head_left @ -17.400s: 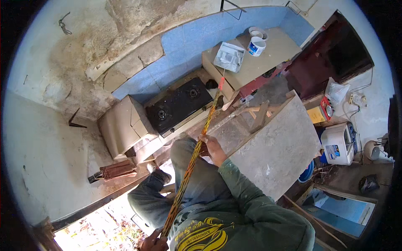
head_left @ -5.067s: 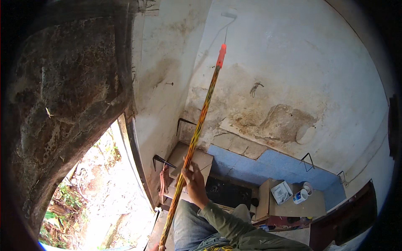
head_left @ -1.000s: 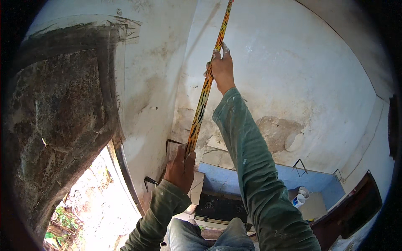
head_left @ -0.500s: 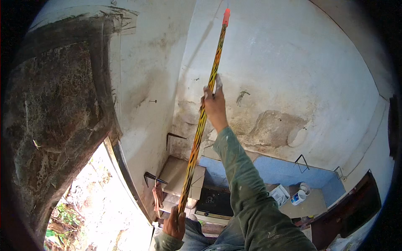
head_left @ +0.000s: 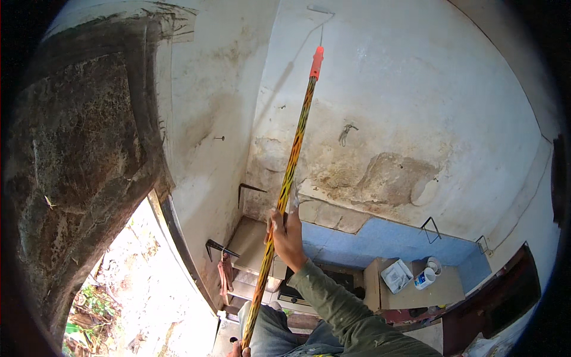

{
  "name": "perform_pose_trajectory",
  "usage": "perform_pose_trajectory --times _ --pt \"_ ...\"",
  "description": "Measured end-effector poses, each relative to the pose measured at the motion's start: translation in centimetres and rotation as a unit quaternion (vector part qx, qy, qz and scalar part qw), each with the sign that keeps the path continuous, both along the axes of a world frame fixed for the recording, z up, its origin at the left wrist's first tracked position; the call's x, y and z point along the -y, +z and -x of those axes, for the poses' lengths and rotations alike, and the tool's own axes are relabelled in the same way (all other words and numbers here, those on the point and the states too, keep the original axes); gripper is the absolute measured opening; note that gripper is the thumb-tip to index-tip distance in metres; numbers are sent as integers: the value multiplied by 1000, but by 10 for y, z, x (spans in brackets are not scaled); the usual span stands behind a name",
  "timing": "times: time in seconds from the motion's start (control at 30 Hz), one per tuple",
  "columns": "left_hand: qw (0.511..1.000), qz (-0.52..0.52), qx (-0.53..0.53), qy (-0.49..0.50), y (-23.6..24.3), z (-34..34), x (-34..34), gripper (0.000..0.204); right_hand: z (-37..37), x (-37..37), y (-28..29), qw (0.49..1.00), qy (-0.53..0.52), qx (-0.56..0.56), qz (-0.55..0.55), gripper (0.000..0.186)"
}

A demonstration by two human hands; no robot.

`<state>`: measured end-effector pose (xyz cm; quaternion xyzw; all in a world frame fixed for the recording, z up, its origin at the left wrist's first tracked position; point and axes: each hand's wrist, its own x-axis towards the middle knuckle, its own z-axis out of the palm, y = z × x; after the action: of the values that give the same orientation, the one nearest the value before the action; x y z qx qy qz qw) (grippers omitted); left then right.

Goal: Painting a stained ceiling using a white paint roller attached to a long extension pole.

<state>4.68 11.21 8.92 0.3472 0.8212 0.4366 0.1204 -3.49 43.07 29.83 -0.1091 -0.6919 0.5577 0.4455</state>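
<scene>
A paint roller (head_left: 321, 10) is up against the pale wall, on a long pole (head_left: 297, 143) patterned yellow, orange and black, with a red end piece (head_left: 317, 63). My right hand (head_left: 286, 233) grips the pole's middle, below the stained, peeling patch of wall. At the lower edge, mostly out of frame, my left hand (head_left: 239, 349) holds the pole's lower end. The roller's shadow runs down the wall to the left of the pole.
Below are a black stove (head_left: 336, 278), a counter (head_left: 440, 291) with a white tray (head_left: 396, 275) and containers (head_left: 424, 279), blue tiles (head_left: 380, 241), wall brackets (head_left: 433, 231) and a hanging reddish cloth (head_left: 225, 273). Left, a bright doorway (head_left: 140, 273) opens under a dark, rough surface (head_left: 83, 131).
Both hands have come down toward me, drawing the pole lower. The roller and red end piece, partly out of view before, now show fully.
</scene>
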Motion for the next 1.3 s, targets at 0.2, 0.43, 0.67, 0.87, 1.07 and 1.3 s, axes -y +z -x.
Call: perform_pose_trajectory --times 0.2,0.43,0.67,0.87,1.07,1.3 --pt "998 32 -53 -21 -34 -9 7 40 -2 -2 3 999 -31 37 -12 57" --pt "984 92 124 -93 104 37 -50 42 22 -52 66 997 -72 -23 -16 51" --pt "971 -227 50 -58 125 60 -123 26 33 -87 149 988 -109 -76 -82 56" --pt "964 -247 -46 -83 190 96 -157 25 29 -50 180 989 -91 -62 -102 57" --pt "965 -243 35 -94 250 111 -201 27 34 -67 216 987 -65 -113 -94 58" --pt "950 -299 31 -87 268 124 -212 30 41 -56 250 990 -63 -96 -81 60"
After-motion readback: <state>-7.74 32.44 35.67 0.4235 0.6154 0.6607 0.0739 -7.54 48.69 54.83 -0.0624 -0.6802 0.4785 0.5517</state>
